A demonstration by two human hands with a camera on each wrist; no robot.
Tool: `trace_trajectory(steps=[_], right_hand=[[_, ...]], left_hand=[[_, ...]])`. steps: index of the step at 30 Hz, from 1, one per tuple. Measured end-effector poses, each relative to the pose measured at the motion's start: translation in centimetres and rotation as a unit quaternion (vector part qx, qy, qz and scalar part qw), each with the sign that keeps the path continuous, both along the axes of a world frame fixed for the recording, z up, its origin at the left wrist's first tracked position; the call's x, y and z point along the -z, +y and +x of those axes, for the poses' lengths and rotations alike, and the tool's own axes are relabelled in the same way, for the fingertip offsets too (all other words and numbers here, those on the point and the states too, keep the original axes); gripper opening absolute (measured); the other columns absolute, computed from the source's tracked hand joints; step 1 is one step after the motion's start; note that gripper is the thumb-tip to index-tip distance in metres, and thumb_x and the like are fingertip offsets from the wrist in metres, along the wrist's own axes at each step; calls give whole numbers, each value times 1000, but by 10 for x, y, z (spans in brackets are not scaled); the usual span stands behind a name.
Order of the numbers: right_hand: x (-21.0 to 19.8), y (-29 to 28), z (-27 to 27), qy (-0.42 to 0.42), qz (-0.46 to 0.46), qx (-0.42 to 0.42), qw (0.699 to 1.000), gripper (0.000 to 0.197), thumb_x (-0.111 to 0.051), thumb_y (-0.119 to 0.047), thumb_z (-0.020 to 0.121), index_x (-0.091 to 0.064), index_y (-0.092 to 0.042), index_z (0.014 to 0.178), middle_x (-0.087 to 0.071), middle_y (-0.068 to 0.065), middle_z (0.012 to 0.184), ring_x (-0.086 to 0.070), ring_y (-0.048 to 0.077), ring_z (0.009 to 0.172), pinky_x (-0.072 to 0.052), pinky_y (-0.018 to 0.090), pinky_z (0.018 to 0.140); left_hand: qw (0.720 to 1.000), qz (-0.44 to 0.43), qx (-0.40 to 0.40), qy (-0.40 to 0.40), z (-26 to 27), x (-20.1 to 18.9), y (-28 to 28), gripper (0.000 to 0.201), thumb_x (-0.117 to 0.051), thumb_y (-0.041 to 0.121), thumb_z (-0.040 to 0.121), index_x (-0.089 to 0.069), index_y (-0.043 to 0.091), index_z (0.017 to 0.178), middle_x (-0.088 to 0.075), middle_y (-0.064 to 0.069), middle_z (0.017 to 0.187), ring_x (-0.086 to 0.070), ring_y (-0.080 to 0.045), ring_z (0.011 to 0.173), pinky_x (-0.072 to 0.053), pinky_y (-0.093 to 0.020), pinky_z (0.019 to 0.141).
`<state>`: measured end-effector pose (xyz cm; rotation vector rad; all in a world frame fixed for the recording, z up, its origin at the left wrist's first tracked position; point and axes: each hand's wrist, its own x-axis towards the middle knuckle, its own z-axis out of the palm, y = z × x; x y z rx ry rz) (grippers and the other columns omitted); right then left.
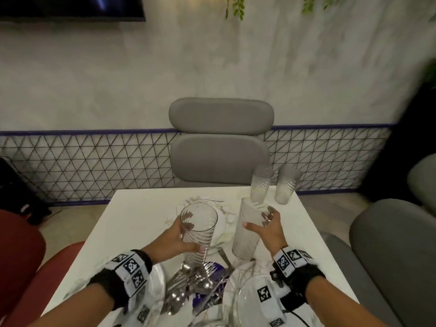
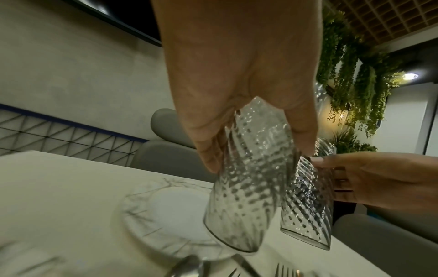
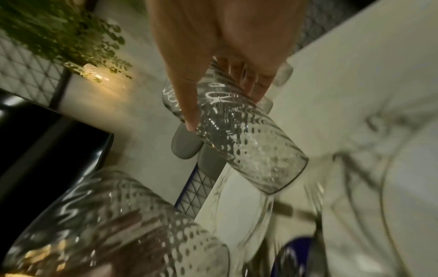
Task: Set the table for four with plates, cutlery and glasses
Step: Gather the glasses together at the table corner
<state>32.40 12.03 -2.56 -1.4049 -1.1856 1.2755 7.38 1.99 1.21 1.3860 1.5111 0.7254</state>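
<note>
**Two tumblers in hand over a half-laid table**

Nearest item, head view, 6 o'clock: loose cutlery (image 1: 188, 289), spoons and forks heaped over a blue object, lying between two near plates, one at 7 o'clock (image 1: 155, 286), one at 5 o'clock (image 1: 245, 303).

Left hand (image 1: 174, 239): fingers and thumb wrapped round the lower half of the left ribbed glass (image 1: 199, 232). Glass raised above the cutlery, rim up and tilted slightly away, sitting at 1 o'clock from the wrist.

Right hand (image 1: 267, 228): thumb on the near side, fingers on the far side, clasping the right ribbed glass (image 1: 247, 230) about mid-height. Glass tilted, rim toward 12 o'clock, directly at 9 o'clock from the palm. Whether its base touches the table cannot be told.

The two held glasses stand just beside each other, apart.

Far plate (image 1: 224, 217): white with a branch pattern, table centre, behind and between the held glasses.

Standing glasses: two more, one (image 1: 260, 185) and another (image 1: 287, 185), side by side at 1 o'clock near the far edge of the white table (image 1: 132, 223).

Surroundings: grey padded chair (image 1: 220, 142) at 12 o'clock beyond the table; red seat at 8 o'clock; grey seat at 4 o'clock.
</note>
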Motion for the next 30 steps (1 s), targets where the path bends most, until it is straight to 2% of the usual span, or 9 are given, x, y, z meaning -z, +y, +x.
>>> trace_trajectory(steps=[1,4,8,12,15,20,26,28,30], right_hand=[[0,11,12,-18,24,9,1000,97,-88,-12,55,-31,-15,134,-46,2,118,-44,28,122,-35,47,108],[3,43,44,-59,67,33,995,95,-85,-6,59,-29,-12,135,-42,1,116,-44,30,120,-36,47,107],[11,80,79,-82,97,45,991,90,-82,0,59,-31,-10,132,-42,-1,112,-46,29,116,-39,41,101],[25,109,105,-102,117,38,987,89,-82,2,57,-31,-10,129,-46,1,115,-47,29,117,-39,40,101],[35,124,119,-100,124,35,987,90,-81,5,56,-31,-9,129,-48,3,117,-49,25,114,-38,30,95],[53,139,129,-79,130,25,988,90,-79,5,58,-29,-15,129,-50,3,117,-50,22,111,-42,34,96],[66,147,129,-45,115,39,992,91,-83,-8,53,-30,-17,127,-48,10,127,-50,25,117,-43,42,101],[67,147,128,-56,109,35,992,86,-84,-18,53,-33,-20,121,-49,11,126,-50,26,116,-43,45,101],[67,148,129,-59,110,27,992,84,-85,-17,55,-34,-16,122,-52,11,125,-51,27,116,-43,46,101]], left_hand=[[1000,3,2,2,13,-1,17,111,-85,56,43,-23,32,132,-45,7,123,-44,-13,119,-37,-22,98],[1000,29,-5,12,57,2,69,100,-88,33,56,-26,21,133,-42,5,117,-41,-16,123,-34,-21,93],[995,62,-21,80,109,15,128,121,-68,62,29,-30,20,137,-31,1,120,-32,-20,127,-30,-33,110],[994,66,-50,75,153,33,168,128,-64,61,24,-31,13,137,-35,-6,128,-37,-22,127,-33,-32,107],[994,73,-63,58,178,48,189,124,-63,61,24,-35,10,133,-40,-7,128,-40,-22,125,-35,-31,105],[993,80,-88,29,201,71,207,121,-68,62,28,-38,8,132,-45,-9,129,-44,-22,123,-38,-33,104],[980,109,-168,-2,214,93,209,90,-84,38,48,-44,9,124,-52,-9,122,-53,-24,113,-45,-42,99],[975,127,-182,-2,215,94,211,85,-85,31,53,-45,10,125,-54,-9,121,-53,-23,112,-45,-39,97],[971,140,-192,-1,214,96,213,78,-85,20,58,-45,8,124,-55,-9,120,-54,-23,111,-45,-34,94]])
